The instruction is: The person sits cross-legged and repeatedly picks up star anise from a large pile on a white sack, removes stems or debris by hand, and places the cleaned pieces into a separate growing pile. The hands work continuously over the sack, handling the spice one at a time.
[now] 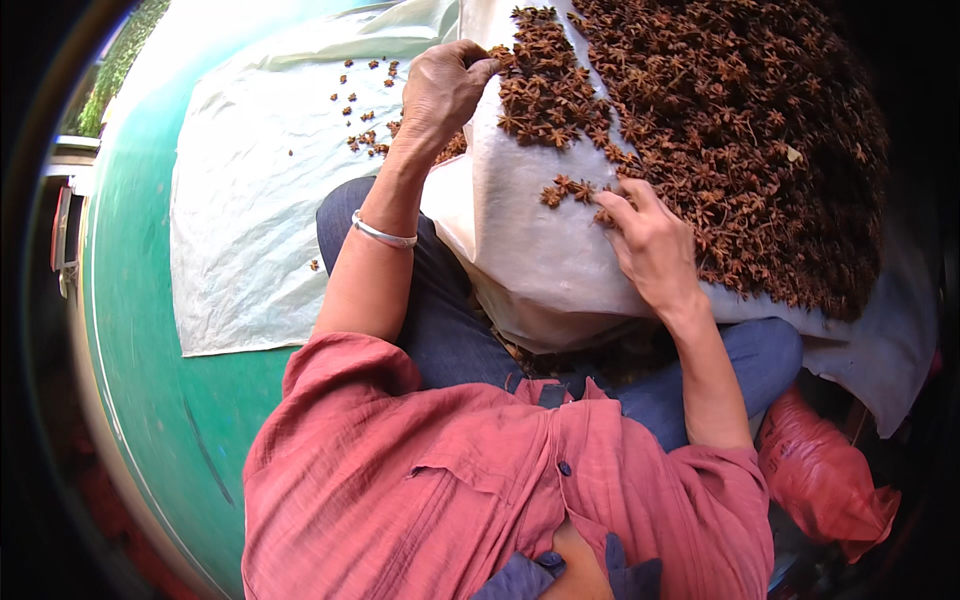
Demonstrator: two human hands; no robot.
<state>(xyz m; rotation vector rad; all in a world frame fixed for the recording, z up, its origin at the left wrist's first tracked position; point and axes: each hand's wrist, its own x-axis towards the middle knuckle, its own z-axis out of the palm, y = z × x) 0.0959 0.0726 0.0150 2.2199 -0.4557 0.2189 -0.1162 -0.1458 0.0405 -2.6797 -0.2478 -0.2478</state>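
Note:
Dried star anise lies before me on a whitish woven sheet [540,247]. A large heap [735,135] fills the right side, and a smaller patch [544,82] lies left of it. At that patch's left edge is my left hand [448,90], its thumb and curled fingers closed at a star anise piece [501,54]. A metal bangle [382,231] circles the left wrist. My right hand [651,240] bends down at the heap's near left edge, fingertips touching star anise. Beside those fingertips is a short row of star anise [568,190]. Whether they grip a piece is unclear.
A second white sheet [240,225] is spread on the green floor [142,300] at left, with scattered star anise [364,139] on it. My bent legs in blue jeans [457,330] are under the near sheet. A red plastic bag [817,472] stands at lower right.

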